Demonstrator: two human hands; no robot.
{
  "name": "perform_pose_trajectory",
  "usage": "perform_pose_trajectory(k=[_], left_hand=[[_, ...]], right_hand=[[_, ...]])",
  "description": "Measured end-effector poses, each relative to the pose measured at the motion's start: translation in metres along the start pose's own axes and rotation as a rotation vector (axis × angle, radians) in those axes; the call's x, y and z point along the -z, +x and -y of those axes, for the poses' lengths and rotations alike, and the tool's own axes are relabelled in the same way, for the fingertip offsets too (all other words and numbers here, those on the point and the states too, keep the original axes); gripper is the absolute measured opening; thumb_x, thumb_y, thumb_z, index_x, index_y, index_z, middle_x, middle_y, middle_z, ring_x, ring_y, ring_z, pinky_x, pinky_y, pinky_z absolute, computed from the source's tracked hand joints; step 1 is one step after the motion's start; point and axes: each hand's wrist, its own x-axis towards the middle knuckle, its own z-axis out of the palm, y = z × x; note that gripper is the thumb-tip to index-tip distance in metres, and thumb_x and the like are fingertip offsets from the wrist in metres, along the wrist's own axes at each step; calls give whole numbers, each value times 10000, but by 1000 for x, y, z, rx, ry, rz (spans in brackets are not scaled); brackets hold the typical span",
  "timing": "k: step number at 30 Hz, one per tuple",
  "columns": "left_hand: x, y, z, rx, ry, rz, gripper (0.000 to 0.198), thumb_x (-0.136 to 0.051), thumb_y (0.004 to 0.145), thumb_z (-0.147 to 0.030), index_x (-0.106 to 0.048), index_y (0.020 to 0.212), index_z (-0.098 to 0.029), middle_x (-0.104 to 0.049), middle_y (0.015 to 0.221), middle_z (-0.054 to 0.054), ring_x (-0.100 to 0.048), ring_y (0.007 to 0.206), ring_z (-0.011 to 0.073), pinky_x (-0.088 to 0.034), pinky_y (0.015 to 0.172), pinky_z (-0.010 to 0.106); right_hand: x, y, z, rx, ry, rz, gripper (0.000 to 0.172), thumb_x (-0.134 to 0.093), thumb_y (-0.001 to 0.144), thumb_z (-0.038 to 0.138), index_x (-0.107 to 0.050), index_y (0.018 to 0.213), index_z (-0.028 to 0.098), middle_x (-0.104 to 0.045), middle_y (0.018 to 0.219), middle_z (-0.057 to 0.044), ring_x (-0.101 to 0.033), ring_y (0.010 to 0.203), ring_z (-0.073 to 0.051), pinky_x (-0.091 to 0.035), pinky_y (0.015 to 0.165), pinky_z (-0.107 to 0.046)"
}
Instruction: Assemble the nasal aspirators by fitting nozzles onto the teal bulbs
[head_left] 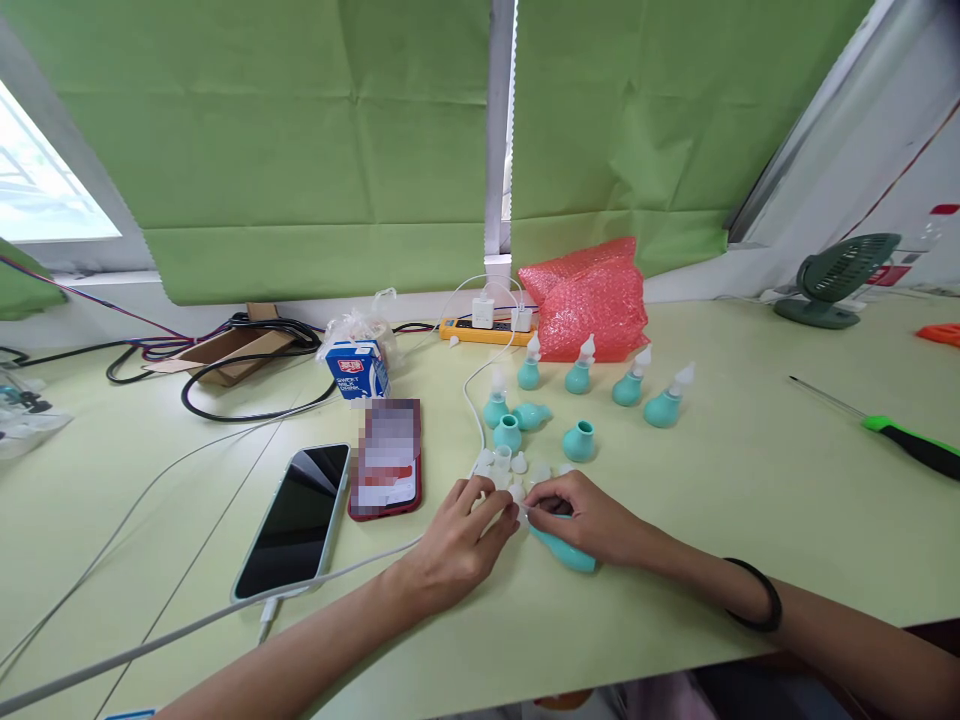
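My left hand [459, 538] and my right hand [583, 515] meet at the table's front middle, fingertips pinched together around a small translucent white plastic piece [523, 506]. Its exact shape is mostly hidden by the fingers. A teal rubber bulb [570, 553] lies on its side beneath my right hand. Just beyond my fingertips are several small white plastic parts, among them a clear cup-shaped one [503, 458] and a white tip [520, 463]. Two open teal bulbs, one left [508, 433] and one right [580, 441], stand behind these, and another bulb [533, 415] lies tipped over.
Several teal bulbs with white nozzles, such as one [663, 406], stand farther back before red bubble wrap [592, 305]. Two phones [296, 520], a milk carton [358, 370] and cables are left. A power strip [457, 330] lies behind; a screwdriver [900, 438] and fan [836, 280] are right.
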Motion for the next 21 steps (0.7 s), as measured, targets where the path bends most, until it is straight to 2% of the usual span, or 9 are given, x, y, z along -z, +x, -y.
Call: perform_pose_trajectory(k=[3, 11, 15, 18, 21], left_hand=[[-1, 0, -1, 11, -41, -29, 107, -492, 750, -32, -557, 808, -95, -566, 775, 79, -455, 737, 169, -446, 598, 313], [0, 4, 0, 101, -326, -119, 86, -516, 740, -52, -549, 734, -131, -571, 736, 59, -449, 711, 144, -453, 595, 281], [1, 6, -3, 75, -263, -96, 104, -473, 750, -19, -518, 740, -113, -563, 700, 70, -442, 699, 155, -446, 591, 306], [1, 6, -2, 12, -169, -115, 116, -457, 747, 7, -497, 756, -102, -562, 676, 73, -438, 678, 157, -437, 583, 324], [3, 7, -1, 11, -137, -155, 127, -470, 736, 13, -489, 789, -100, -559, 695, 78, -437, 686, 159, -434, 575, 319]], right_hand=[[-1, -1, 2, 24, -79, -34, 218, -429, 748, 233, -607, 680, 128, -475, 532, 19, -374, 494, -82, -284, 467, -201], [-5, -6, 7, 83, -204, -71, 176, -454, 725, 210, -609, 680, 142, -465, 502, 27, -356, 470, -78, -285, 467, -203], [-4, -6, 9, 133, -250, -94, 115, -512, 686, 224, -592, 680, 142, -430, 485, 33, -346, 465, -77, -280, 466, -205], [-3, -5, 10, 97, -221, -128, 126, -515, 691, 229, -602, 717, 142, -432, 498, 30, -359, 477, -82, -299, 480, -206], [-3, -4, 7, 58, -143, -178, 158, -526, 697, 265, -608, 754, 143, -473, 545, 14, -398, 517, -95, -333, 499, -209]])
